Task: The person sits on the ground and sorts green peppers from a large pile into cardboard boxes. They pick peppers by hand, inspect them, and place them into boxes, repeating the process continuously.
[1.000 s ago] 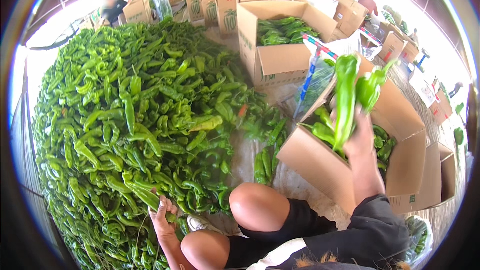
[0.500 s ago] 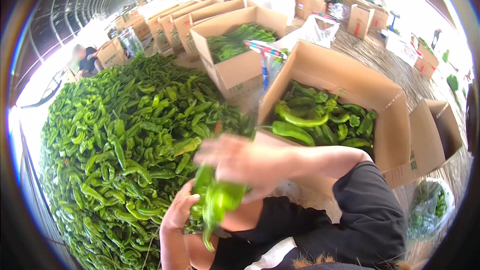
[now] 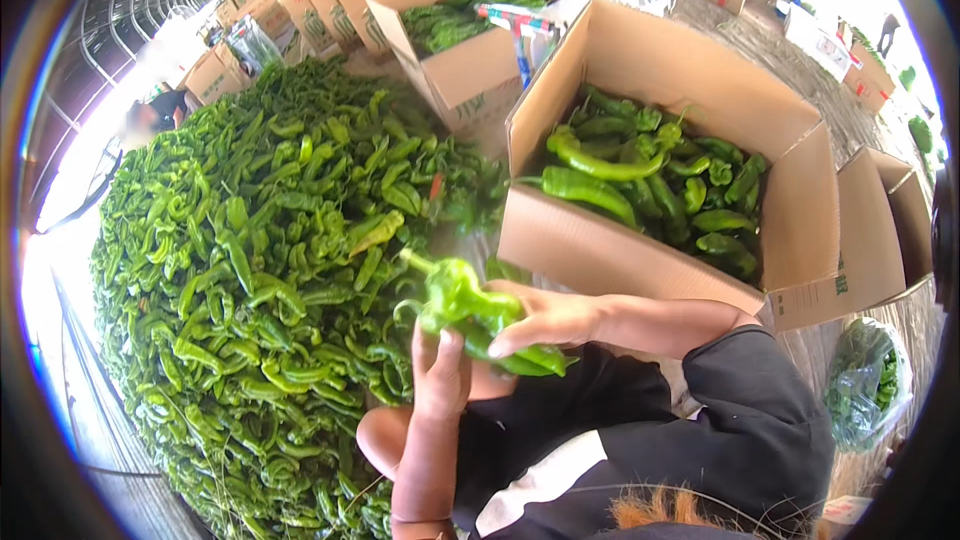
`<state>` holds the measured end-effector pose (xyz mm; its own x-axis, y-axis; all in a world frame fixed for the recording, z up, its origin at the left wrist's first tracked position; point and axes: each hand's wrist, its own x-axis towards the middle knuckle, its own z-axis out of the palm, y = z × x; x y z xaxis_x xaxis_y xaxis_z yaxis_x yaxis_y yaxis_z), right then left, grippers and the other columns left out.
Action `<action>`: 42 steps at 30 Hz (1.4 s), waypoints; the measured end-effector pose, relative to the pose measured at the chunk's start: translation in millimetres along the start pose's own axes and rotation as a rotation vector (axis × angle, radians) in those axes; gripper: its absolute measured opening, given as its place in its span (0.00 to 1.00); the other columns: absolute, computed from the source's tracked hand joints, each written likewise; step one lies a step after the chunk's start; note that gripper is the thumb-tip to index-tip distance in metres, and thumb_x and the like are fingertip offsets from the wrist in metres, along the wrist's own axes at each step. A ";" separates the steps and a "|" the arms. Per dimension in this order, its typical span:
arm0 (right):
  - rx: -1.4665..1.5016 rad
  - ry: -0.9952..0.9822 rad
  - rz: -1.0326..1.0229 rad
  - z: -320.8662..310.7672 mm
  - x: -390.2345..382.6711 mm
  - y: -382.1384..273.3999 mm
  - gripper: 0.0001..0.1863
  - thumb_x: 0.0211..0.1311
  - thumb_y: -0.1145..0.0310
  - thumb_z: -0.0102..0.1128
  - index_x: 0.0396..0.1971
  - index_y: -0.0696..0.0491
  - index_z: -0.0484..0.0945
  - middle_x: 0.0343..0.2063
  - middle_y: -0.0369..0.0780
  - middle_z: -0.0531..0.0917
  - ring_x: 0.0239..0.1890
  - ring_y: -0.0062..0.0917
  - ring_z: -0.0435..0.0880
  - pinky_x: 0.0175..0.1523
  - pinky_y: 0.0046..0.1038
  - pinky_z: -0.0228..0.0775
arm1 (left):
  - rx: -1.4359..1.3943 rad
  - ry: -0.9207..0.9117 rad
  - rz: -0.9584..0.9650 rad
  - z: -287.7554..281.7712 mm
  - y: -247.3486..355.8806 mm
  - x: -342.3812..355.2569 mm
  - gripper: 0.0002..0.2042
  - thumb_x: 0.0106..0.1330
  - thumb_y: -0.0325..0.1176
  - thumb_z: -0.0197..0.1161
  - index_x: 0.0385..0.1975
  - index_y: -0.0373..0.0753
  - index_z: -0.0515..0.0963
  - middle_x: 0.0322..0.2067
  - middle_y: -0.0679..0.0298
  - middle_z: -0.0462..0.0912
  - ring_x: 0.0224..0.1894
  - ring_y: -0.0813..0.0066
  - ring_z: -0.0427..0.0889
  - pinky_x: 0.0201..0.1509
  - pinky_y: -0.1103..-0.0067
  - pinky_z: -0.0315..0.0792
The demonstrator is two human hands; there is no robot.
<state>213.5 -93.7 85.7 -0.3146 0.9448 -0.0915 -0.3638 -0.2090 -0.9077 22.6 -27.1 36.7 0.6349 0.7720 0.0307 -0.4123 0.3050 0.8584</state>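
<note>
Just now the right hand (image 3: 548,320) came from the box (image 3: 690,60) to the left hand (image 3: 440,372), so both, fingers curled, held one bunch of green peppers (image 3: 460,295) beside the heap (image 3: 270,280).

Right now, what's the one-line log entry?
left hand, right hand: both holding long glossy green peppers | right side: open brown cardboard box, more green peppers inside | left side: green pepper heap

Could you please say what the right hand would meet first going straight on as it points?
The green peppers the right hand holds, then probably the pepper pile; depth is unclear.
</note>
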 end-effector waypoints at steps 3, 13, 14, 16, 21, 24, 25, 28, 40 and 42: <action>0.096 -0.011 0.091 -15.2 -31.0 3.3 0.36 0.53 0.65 0.69 0.60 0.57 0.64 0.44 0.39 0.77 0.52 0.21 0.74 0.54 0.25 0.69 | 0.255 0.001 0.036 -4.5 -21.9 -4.1 0.28 0.66 0.44 0.62 0.61 0.38 0.65 0.54 0.60 0.74 0.57 0.67 0.72 0.63 0.68 0.65; -1.158 1.045 -0.063 -259.9 -72.0 -89.7 0.36 0.49 0.65 0.67 0.59 0.61 0.67 0.50 0.46 0.78 0.53 0.29 0.75 0.60 0.30 0.65 | 0.146 -0.012 -0.193 -5.8 -13.4 -9.3 0.11 0.72 0.35 0.54 0.50 0.38 0.70 0.47 0.61 0.76 0.46 0.70 0.80 0.54 0.71 0.75; -1.074 0.935 0.053 -284.8 -71.3 -81.7 0.35 0.48 0.66 0.67 0.58 0.61 0.68 0.49 0.46 0.78 0.52 0.29 0.75 0.60 0.30 0.65 | 0.201 -0.055 -0.192 -4.4 -16.1 -6.3 0.11 0.72 0.34 0.54 0.50 0.38 0.70 0.47 0.61 0.76 0.46 0.70 0.80 0.54 0.71 0.75; -0.950 0.726 0.306 -306.9 -63.6 -77.2 0.33 0.48 0.67 0.67 0.56 0.61 0.71 0.49 0.44 0.78 0.52 0.28 0.75 0.59 0.29 0.65 | 0.189 -0.082 -0.215 -8.1 -16.4 -9.6 0.11 0.73 0.30 0.52 0.51 0.35 0.69 0.46 0.59 0.75 0.49 0.68 0.77 0.56 0.70 0.73; -0.747 0.707 0.323 -354.3 -60.6 -76.7 0.26 0.57 0.62 0.63 0.54 0.59 0.74 0.48 0.45 0.79 0.51 0.29 0.76 0.57 0.29 0.66 | -0.024 -0.024 -0.273 -11.5 -11.9 -10.3 0.10 0.73 0.29 0.51 0.50 0.35 0.69 0.46 0.58 0.76 0.49 0.67 0.79 0.56 0.70 0.75; -1.020 0.555 0.310 -332.5 -43.5 -76.7 0.28 0.59 0.60 0.61 0.56 0.60 0.72 0.51 0.47 0.77 0.54 0.32 0.75 0.60 0.30 0.65 | -0.030 -0.033 -0.272 -15.2 -11.9 -12.7 0.10 0.73 0.28 0.50 0.50 0.34 0.69 0.47 0.58 0.75 0.49 0.67 0.78 0.56 0.70 0.75; -1.217 0.485 0.428 -303.2 -29.9 -78.2 0.28 0.62 0.59 0.59 0.57 0.61 0.67 0.56 0.51 0.73 0.58 0.38 0.74 0.62 0.33 0.63 | -0.021 -0.027 -0.267 -16.1 -10.0 -15.5 0.10 0.73 0.27 0.49 0.51 0.34 0.68 0.47 0.59 0.74 0.50 0.67 0.77 0.57 0.70 0.74; -1.673 0.688 0.313 -261.9 -19.6 -23.8 0.26 0.67 0.59 0.53 0.57 0.59 0.59 0.56 0.57 0.70 0.54 0.51 0.75 0.58 0.45 0.67 | 0.037 0.023 -0.287 -17.0 -12.8 -17.8 0.10 0.73 0.26 0.49 0.52 0.34 0.68 0.46 0.58 0.74 0.49 0.68 0.78 0.56 0.71 0.74; -1.864 0.745 0.209 -271.6 -22.5 6.3 0.42 0.67 0.37 0.38 0.66 0.60 0.55 0.68 0.46 0.58 0.65 0.44 0.64 0.66 0.41 0.60 | 0.245 -0.078 -0.286 -14.6 -2.1 -30.2 0.11 0.73 0.29 0.52 0.52 0.32 0.68 0.44 0.59 0.78 0.46 0.73 0.79 0.52 0.77 0.74; -1.829 0.684 0.192 -279.2 -29.8 -1.2 0.42 0.68 0.37 0.37 0.68 0.57 0.54 0.68 0.46 0.59 0.65 0.44 0.64 0.66 0.41 0.60 | 0.477 -0.146 -0.268 -12.9 8.6 -30.0 0.12 0.73 0.29 0.51 0.52 0.31 0.67 0.43 0.60 0.78 0.46 0.74 0.79 0.51 0.78 0.74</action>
<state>468.0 -51.2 -24.8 0.2660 0.9616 0.0671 0.9615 -0.2596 -0.0906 -8.4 -40.4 36.6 0.7747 0.6066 -0.1786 0.0951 0.1676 0.9813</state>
